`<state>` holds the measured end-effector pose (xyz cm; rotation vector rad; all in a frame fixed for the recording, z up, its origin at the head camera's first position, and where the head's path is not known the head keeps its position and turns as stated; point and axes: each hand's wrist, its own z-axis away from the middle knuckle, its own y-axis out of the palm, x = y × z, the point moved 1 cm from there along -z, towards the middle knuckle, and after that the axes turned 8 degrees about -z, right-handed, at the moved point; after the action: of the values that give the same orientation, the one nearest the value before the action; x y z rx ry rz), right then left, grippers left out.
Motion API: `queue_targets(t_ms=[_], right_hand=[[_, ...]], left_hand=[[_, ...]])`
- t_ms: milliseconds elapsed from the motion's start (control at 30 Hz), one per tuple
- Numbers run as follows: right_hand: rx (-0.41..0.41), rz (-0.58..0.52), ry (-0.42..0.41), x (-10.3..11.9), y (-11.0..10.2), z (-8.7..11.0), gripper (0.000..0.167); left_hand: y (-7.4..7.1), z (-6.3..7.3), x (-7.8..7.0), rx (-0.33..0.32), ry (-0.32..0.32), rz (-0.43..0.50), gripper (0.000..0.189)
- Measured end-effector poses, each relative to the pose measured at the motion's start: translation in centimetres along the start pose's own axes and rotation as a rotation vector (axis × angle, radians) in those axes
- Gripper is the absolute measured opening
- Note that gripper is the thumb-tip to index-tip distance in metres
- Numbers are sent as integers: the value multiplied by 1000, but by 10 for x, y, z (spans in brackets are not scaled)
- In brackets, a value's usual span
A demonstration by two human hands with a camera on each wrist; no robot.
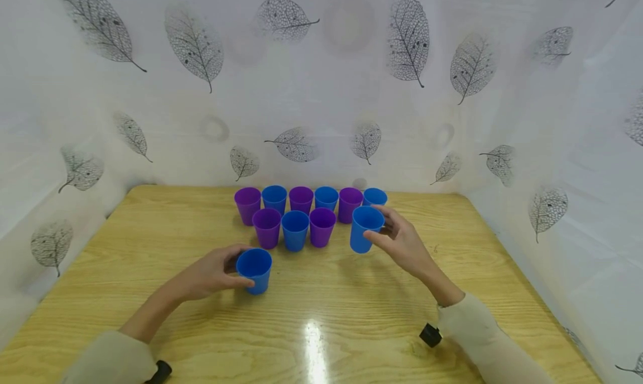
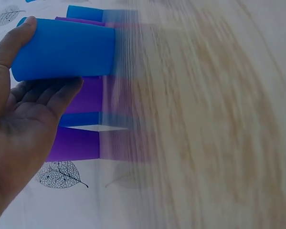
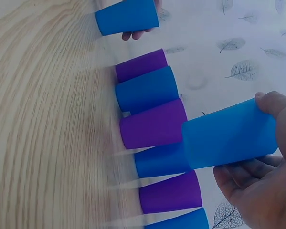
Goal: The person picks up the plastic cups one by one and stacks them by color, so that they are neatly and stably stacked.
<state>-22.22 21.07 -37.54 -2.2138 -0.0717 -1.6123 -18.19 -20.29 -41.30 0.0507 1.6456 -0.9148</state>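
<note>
My left hand (image 1: 213, 272) grips a blue cup (image 1: 260, 283) at the front left, thumb on its near side and fingers round the far side. That cup is upright, its base close to the tabletop in the left wrist view. At the right end of the front row, my right hand (image 1: 404, 247) holds another blue cup (image 1: 361, 239) between thumb and fingers. The right wrist view shows this cup (image 3: 228, 136) raised above the standing cups. The front row has a purple cup (image 1: 267, 230), a blue cup (image 1: 294, 232) and a purple cup (image 1: 322, 229).
Behind stands a back row of alternating purple and blue cups, from a purple cup (image 1: 248, 206) to a blue cup (image 1: 374, 196) partly hidden by my right hand's cup. The wooden table (image 1: 241, 339) meets a white leaf-patterned sheet (image 1: 321, 82) at its back and sides.
</note>
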Motion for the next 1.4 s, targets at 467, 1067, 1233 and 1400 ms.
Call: queue_targets(t_ms=[467, 1067, 1233, 1400], right_hand=[[47, -35, -55, 22, 20, 5, 58], [149, -126, -109, 54, 72, -15, 59], [176, -126, -132, 58, 87, -22, 63], [211, -163, -140, 61, 104, -28, 62]], left_hand=[[12, -11, -4, 26, 55, 14, 63], [12, -12, -3, 23, 28, -5, 65], [12, -12, -1, 26, 32, 10, 64], [12, -11, 0, 27, 39, 10, 64]])
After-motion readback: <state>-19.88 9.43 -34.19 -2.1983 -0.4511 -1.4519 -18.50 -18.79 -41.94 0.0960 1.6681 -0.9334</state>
